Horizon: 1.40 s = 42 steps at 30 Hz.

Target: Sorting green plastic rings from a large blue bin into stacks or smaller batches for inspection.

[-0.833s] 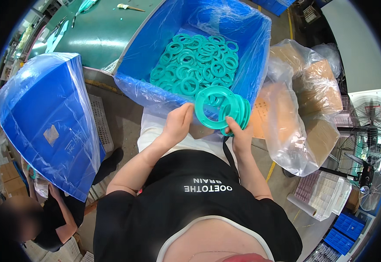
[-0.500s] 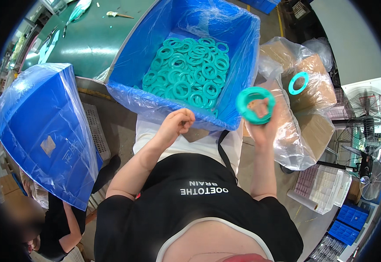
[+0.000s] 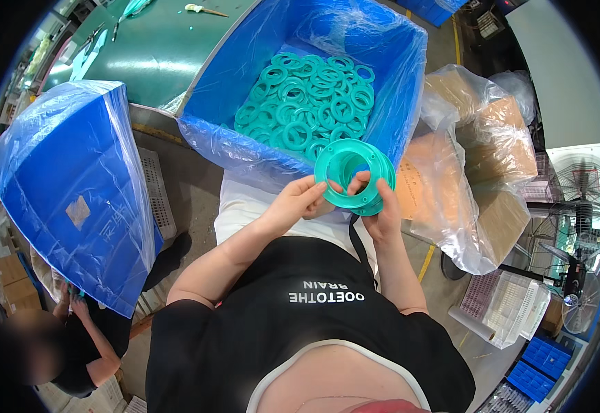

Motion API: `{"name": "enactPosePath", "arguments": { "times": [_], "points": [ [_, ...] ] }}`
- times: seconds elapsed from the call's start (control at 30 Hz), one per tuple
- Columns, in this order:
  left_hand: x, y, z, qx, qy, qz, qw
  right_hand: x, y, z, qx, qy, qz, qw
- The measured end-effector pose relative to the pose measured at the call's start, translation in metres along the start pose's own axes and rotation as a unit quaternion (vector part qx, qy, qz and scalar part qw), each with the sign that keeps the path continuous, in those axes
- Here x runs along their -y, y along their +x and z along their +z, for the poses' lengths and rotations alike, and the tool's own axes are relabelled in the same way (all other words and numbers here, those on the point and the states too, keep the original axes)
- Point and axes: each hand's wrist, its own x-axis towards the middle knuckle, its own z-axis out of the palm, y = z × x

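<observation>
A stack of teal plastic rings [image 3: 386,168] is in my right hand [image 3: 385,215], its thumb on the outer edge and its fingers through the openings. My left hand [image 3: 296,203] pinches the left edge of the front ring [image 3: 325,160], which has small holes in its flat face. Both hands are just in front of the near side of a blue bin [image 3: 234,153] lined with clear plastic. Inside the bin lies a loose pile of similar teal rings [image 3: 290,111]. The held stack hides part of the bin's near right rim.
A second plastic-covered blue bin [image 3: 83,186] stands tilted at the left, with a co-worker [image 3: 97,344] behind it. A green table [image 3: 145,62] with a brush [image 3: 206,10] is at the far left. Plastic-wrapped cardboard boxes [image 3: 499,144] and a fan [image 3: 582,282] are at the right.
My right hand has brought the ring stack leftward to my left hand, which has moved right and taken the front ring's edge. The single ring seen over the cardboard boxes is gone from there.
</observation>
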Motion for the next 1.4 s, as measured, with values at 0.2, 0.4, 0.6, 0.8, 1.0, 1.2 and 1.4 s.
{"name": "enactPosePath", "arguments": {
  "times": [0.2, 0.4, 0.6, 0.8, 1.0, 1.2, 1.4],
  "points": [
    [-0.006, -0.001, -0.001, -0.055, -0.015, 0.047, 0.997, 0.006, -0.010, -0.004, -0.042, -0.191, 0.020, 0.980],
    [-0.014, -0.006, 0.009, 0.001, 0.095, 0.054, 0.994, -0.012, -0.009, -0.007, -0.092, -0.010, 0.007, 0.996],
    [0.000, -0.012, 0.002, 0.023, 0.164, 0.047, 0.985, -0.014, -0.007, -0.010, -0.118, -0.104, 0.001, 0.988],
    [-0.005, -0.009, 0.010, -0.010, 0.182, 0.065, 0.981, -0.019, -0.011, -0.011, -0.147, -0.162, 0.007, 0.976],
    [-0.025, -0.002, -0.002, 0.008, 0.252, 0.001, 0.968, 0.007, -0.014, -0.001, 0.046, -0.412, 0.082, 0.906],
    [-0.023, -0.001, -0.002, 0.118, 0.237, -0.033, 0.964, 0.008, -0.013, -0.003, 0.105, -0.419, 0.051, 0.901],
    [-0.013, -0.006, 0.005, 0.020, 0.527, 0.171, 0.832, 0.020, -0.010, 0.003, 0.077, -0.410, 0.103, 0.903]
  ]
}}
